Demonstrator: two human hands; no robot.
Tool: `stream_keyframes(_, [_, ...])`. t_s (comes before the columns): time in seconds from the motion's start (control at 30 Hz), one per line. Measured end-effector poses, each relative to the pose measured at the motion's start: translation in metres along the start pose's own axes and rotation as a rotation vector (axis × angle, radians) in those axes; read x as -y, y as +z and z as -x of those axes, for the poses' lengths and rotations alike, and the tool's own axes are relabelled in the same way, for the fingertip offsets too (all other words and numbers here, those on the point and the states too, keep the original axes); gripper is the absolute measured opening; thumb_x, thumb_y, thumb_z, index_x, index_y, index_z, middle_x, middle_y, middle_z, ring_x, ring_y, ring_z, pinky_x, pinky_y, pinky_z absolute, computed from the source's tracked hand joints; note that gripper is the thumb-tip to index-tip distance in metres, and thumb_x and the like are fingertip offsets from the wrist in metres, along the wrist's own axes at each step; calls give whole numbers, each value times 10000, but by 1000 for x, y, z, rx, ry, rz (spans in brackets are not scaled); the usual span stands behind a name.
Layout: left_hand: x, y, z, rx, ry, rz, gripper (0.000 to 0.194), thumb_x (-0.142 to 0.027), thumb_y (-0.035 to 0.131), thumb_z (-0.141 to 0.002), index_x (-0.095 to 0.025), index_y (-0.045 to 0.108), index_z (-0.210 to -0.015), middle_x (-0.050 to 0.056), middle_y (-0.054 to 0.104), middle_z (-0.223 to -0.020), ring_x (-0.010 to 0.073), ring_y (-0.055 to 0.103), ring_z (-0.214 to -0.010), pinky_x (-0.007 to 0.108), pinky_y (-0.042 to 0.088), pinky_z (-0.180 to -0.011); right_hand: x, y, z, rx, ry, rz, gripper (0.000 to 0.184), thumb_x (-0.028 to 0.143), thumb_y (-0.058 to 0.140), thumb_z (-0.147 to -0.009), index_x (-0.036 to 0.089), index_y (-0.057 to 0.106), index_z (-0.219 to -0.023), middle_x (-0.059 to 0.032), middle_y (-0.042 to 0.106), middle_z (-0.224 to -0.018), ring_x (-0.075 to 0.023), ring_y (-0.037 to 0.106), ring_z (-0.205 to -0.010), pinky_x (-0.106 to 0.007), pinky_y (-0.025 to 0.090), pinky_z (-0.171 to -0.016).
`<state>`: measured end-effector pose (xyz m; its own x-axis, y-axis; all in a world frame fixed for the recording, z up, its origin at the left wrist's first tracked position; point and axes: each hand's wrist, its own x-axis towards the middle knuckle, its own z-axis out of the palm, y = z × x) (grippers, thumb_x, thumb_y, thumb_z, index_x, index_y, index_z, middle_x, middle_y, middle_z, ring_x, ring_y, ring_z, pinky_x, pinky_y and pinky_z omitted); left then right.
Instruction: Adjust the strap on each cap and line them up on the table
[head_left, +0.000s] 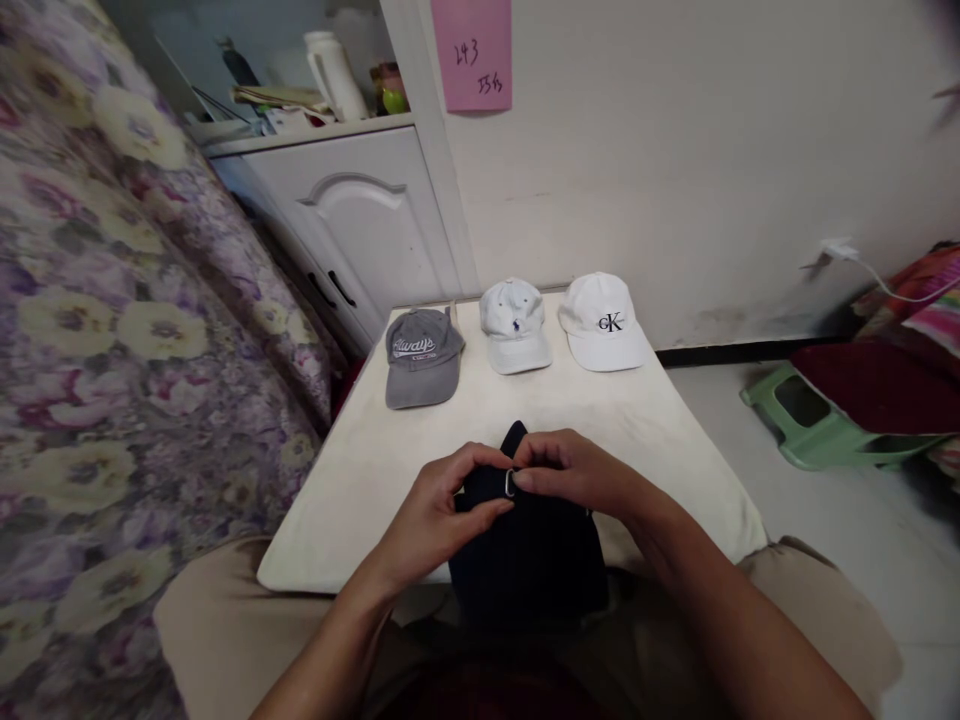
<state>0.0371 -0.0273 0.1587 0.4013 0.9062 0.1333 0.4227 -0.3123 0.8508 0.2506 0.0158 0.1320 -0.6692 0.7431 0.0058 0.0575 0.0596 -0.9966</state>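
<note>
A dark navy, nearly black cap (529,570) is held at the near edge of the table, its back strap facing up. A small silver metal buckle (510,484) sits on the strap between my hands. My left hand (442,505) grips the strap from the left, index finger above the buckle and thumb below it. From the right, my right hand (574,470) pinches the strap right beside the buckle, fingers bent. A dark tip of the cap pokes up beyond the fingers. The underside of the cap is hidden.
Along the table's (345,500) far side lie a grey cap (424,360), a pale blue cap (516,325) and a white cap (604,320). A floral curtain (150,330) hangs left, a cabinet (360,220) stands behind, and a green stool (806,420) is at right.
</note>
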Motion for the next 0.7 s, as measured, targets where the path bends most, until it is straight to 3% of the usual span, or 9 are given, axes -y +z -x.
stream_keyframes(0.17, [-4, 5, -2, 41, 45, -43, 290, -175, 684, -840, -238, 632, -1118, 2, 683, -1048, 163, 627, -965, 250, 462, -823, 4, 6, 2, -81, 23, 147, 78, 228, 608, -800, 174, 577, -753, 39, 523, -691, -110, 459, -637, -239, 332, -563])
stream_keyframes(0.33, [-5, 11, -3, 29, 52, -23, 321, -173, 661, -859, -260, 616, -1165, 10, 682, -1113, 176, 630, -1028, 271, 457, -898, 7, 9, 3, -166, -37, 284, 166, 201, 606, -808, 184, 494, -687, 44, 501, -673, -109, 442, -637, -242, 302, -558])
stream_keyframes(0.53, [0, 7, -3, -110, -76, 181, 349, -221, 751, -802, -246, 628, -1128, 7, 668, -1034, 168, 614, -977, 232, 464, -829, 3, -7, 5, 66, -58, -25, 225, 386, 638, -884, 162, 619, -881, 18, 576, -770, -109, 510, -677, -233, 370, -602])
stream_keyframes(0.7, [1, 0, -3, -76, -115, 294, 351, -247, 784, -775, -216, 632, -1090, 6, 641, -947, 143, 582, -869, 209, 444, -732, 3, -19, 8, 168, -15, -146, 282, 422, 683, -856, 151, 640, -922, 15, 584, -771, -101, 564, -630, -222, 415, -580])
